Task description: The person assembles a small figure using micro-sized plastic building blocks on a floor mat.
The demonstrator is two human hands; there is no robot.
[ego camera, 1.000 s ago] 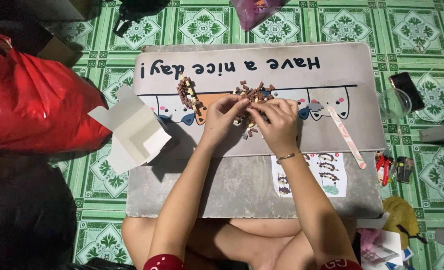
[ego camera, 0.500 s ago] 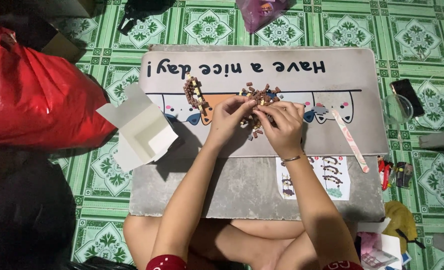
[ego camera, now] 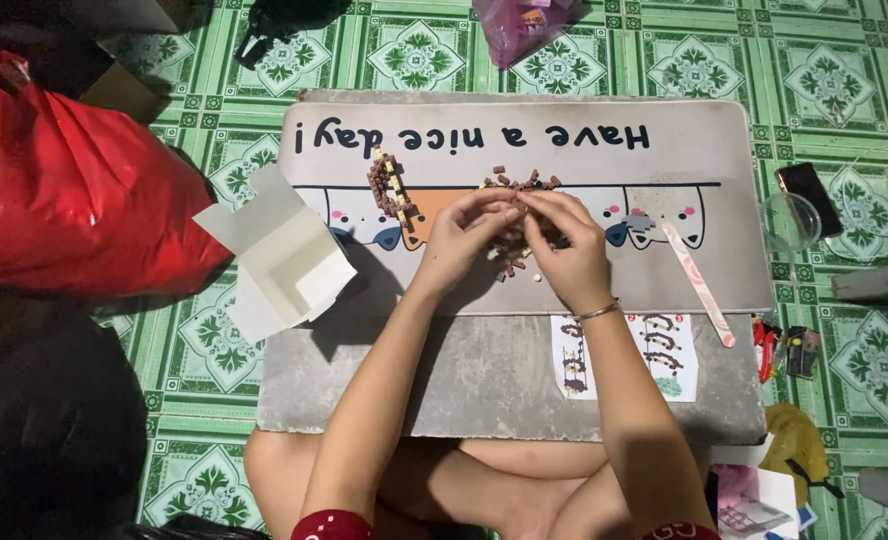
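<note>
Nearest the camera, the person's crossed bare legs tuck under the near edge of a low grey stone-like slab (ego camera: 464, 380), which serves as a lap-level work surface on the green patterned floor tiles (ego camera: 834, 60). Near that edge, right of the forearms, lies a small white printed instruction sheet (ego camera: 629, 355) showing brown stepped figures, flat and within glance of the hands. Beyond it a smooth pale desk mat with cartoon cat shapes and dark lettering (ego camera: 704, 150) covers the slab's far half, giving tiny parts a soft, non-rolling bed. At the mat's middle the two hands meet fingertip to fingertip: the left hand (ego camera: 464, 240) is curled with thumb and forefinger pinched, and the right hand (ego camera: 569, 255), a thin metal bangle on its wrist, is likewise curled and pinching; they seem to press a tiny piece between them, though the piece itself is too small to make out. Under and just beyond the fingers lies a scatter of small brown and white building bricks (ego camera: 519, 185). Left of it lies a partly built brown and cream brick strip (ego camera: 392, 188), knobbly and slanted. A flat pale pink-patterned stick (ego camera: 699, 285) lies toward the mat's right edge. An open white cardboard box (ego camera: 284, 260) sits off the slab's left edge.
</note>
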